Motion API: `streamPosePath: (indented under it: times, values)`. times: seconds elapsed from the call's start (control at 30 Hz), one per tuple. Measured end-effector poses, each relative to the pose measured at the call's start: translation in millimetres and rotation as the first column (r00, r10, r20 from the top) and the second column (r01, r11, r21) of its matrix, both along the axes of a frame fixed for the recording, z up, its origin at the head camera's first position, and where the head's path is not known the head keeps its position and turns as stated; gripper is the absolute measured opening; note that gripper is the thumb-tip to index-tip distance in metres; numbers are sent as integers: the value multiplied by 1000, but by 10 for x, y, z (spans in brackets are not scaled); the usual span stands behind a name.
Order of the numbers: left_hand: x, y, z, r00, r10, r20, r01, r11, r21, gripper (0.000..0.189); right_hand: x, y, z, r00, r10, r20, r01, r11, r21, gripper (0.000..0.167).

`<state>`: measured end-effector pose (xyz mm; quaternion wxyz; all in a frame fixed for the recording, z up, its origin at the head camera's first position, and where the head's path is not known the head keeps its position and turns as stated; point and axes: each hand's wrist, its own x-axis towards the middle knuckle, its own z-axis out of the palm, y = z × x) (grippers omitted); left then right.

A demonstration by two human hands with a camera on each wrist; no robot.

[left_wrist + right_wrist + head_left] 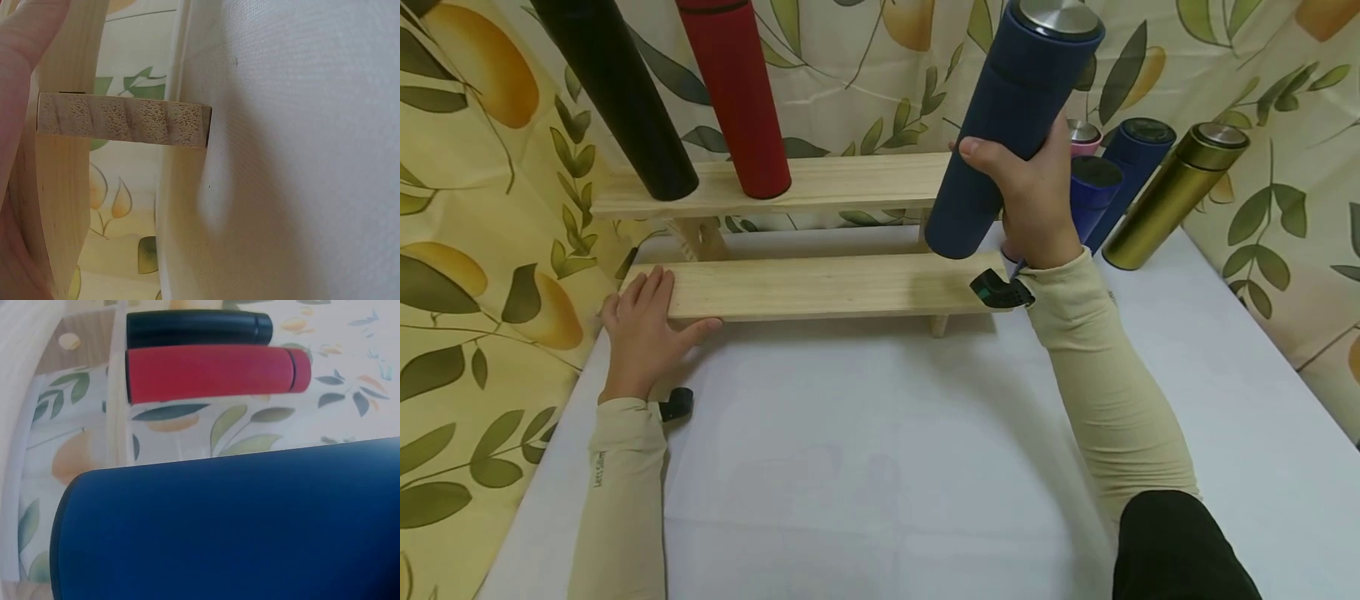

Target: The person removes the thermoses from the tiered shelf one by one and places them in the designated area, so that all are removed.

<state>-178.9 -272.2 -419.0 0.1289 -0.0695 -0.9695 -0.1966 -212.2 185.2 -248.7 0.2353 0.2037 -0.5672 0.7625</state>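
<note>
My right hand (pixel 1037 192) grips a dark blue thermos flask (pixel 992 125) with a steel-topped lid, thumb across its near side. The flask is tilted in the head view and overlaps the right part of the wooden rack's upper shelf (pixel 865 179). In the right wrist view its blue body (pixel 219 531) fills the lower half. My left hand (pixel 643 333) rests on the left end of the lower shelf (pixel 820 287), fingers spread over the board. A black flask (pixel 625 100) and a red flask (pixel 737 100) stand on the upper shelf's left part.
Right of the rack, on the white-covered table (pixel 850 467), stand a gold flask (pixel 1176 196), a blue flask (pixel 1138 167), a shorter violet-blue tumbler (pixel 1093 187) and a pink one (pixel 1084 137) behind. A leaf-patterned curtain (pixel 1262 225) hangs around the table.
</note>
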Motion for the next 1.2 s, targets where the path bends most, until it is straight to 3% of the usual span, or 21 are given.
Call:
streamPosePath:
  times: [0.33, 0.63, 0.93, 1.2]
  values:
    - [5, -13, -9, 1000, 3, -5, -3, 1000, 0, 118, 96, 262, -124, 998, -56, 36, 54, 996, 77, 63]
    - [2, -21, -5, 1000, 8, -14, -8, 1000, 4, 118, 174, 462, -187, 1000, 1, 1, -1, 1000, 28, 60]
    - [-15, -13, -13, 1000, 8, -10, -8, 1000, 3, 118, 304, 702, -249, 996, 11, 92, -13, 1000, 25, 67]
    - [-16, 3, -15, 1000, 6, -8, -6, 1000, 1, 118, 412, 926, -319, 994, 22, 109, -20, 1000, -18, 64]
